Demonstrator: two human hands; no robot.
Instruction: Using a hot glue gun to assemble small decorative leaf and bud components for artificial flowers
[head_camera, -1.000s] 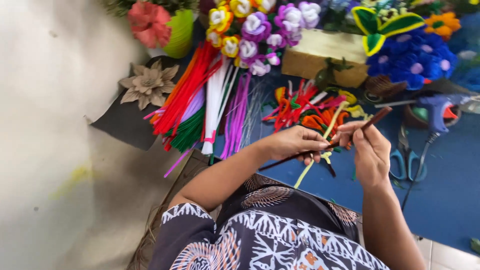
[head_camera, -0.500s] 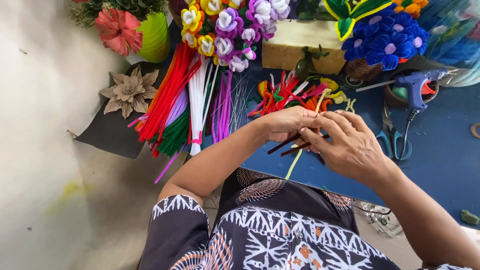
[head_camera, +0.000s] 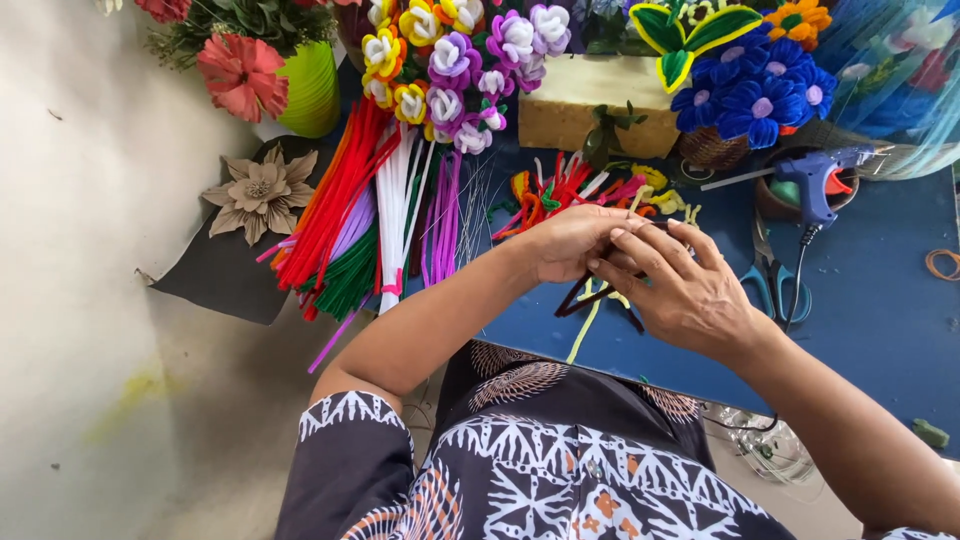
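Between both hands: pipe cleaners

We see no labels, signs or screens. Closest to packaging: clear cellophane wrap top right, blue-tinted, bunched around flowers behind the glue gun. A tan rectangular block sits top centre on the blue table; we can't tell whether it's a box or foam. Both are plain, with no print visible. Nothing else here counts as a package.
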